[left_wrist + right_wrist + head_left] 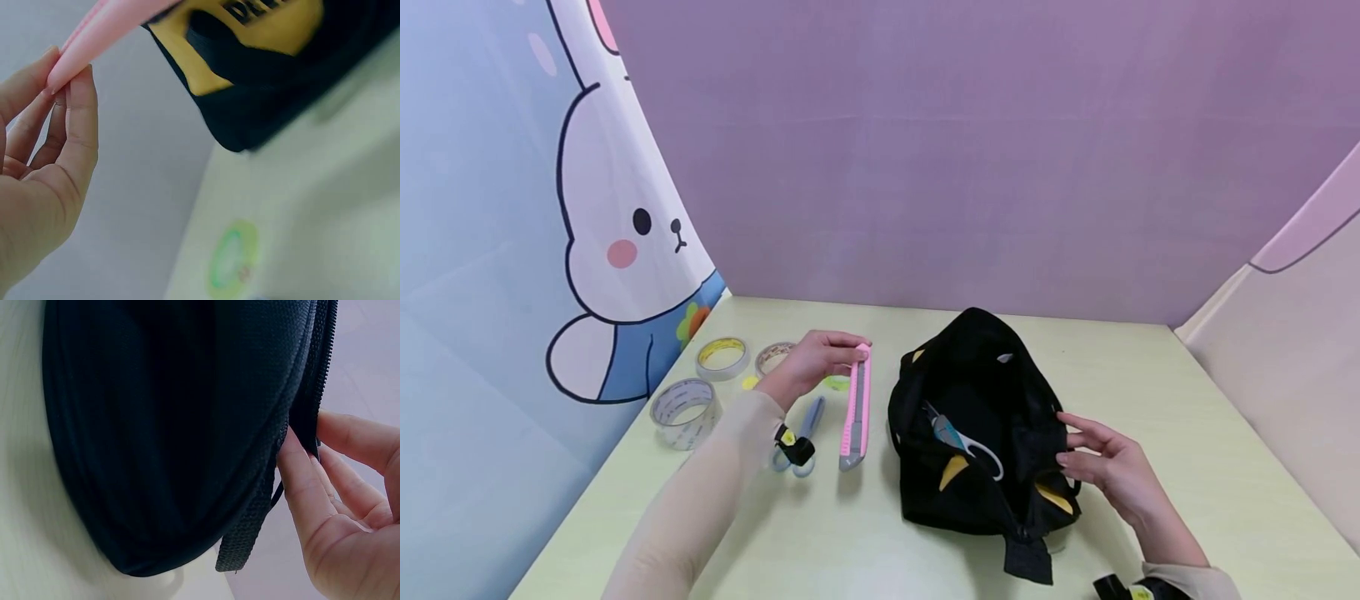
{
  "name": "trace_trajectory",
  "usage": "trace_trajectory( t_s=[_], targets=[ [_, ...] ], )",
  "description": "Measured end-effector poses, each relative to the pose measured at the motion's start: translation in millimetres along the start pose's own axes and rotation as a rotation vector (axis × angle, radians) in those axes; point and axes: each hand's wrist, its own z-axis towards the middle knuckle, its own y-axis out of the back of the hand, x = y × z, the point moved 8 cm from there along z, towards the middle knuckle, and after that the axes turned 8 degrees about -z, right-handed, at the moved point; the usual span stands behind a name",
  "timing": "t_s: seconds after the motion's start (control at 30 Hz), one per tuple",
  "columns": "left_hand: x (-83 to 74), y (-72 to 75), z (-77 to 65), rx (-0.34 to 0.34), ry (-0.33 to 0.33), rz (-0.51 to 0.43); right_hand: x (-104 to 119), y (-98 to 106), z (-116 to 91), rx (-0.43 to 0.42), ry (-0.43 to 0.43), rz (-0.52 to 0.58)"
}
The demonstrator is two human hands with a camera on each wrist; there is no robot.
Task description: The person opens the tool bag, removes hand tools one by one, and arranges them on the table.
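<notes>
My left hand [814, 365] pinches one end of a pink utility knife [856, 408], which hangs with its grey end down, left of the bag. In the left wrist view, thumb and fingers of the left hand [53, 150] meet on the knife's pink end [94, 44]. A black zippered bag [925, 492] with yellow patches stands open at the top. Scissors or pliers with teal and white handles [977, 450] lie inside it. At the bag's right edge, my right hand [1108, 467] pinches the rim; the right wrist view shows the right hand [350, 506] at the zipper edge [325, 369].
Left on the table [1187, 400] are a clear tape roll [666, 417], a yellow-cored roll [743, 360] and another roll [767, 357] partly behind the left hand. Blue-grey scissors [814, 412] lie beneath the left wrist. A small green tape roll [215, 275] lies near the knife.
</notes>
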Motion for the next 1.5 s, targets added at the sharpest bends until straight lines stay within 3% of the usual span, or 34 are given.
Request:
trace_trajectory(
  t_s=[0.23, 0.73, 1.07, 1.2, 1.5],
  targets=[
    [29.6, 18.9, -5.8, -0.025, 0.047, 0.033, -1, -1, -1, 0.006, -0.007, -0.001],
    [75.0, 45.3, -6.7, -0.058, 0.119, 0.080, 0, 1, -2, -0.005, 0.005, 0.004],
    [87.7, 54.4, -11.8, -0.109, 0.202, 0.172, -3, 3, -4, -0.009, -0.009, -0.025],
    [85.1, 56.8, -13.4, -0.104, 0.200, 0.252, -4, 3, -4, -0.012, -0.017, -0.028],
    [83.8, 61.0, -13.3, -0.128, 0.191, 0.334, -3, 2, -3, -0.008, -0.013, -0.022]
  ],
)
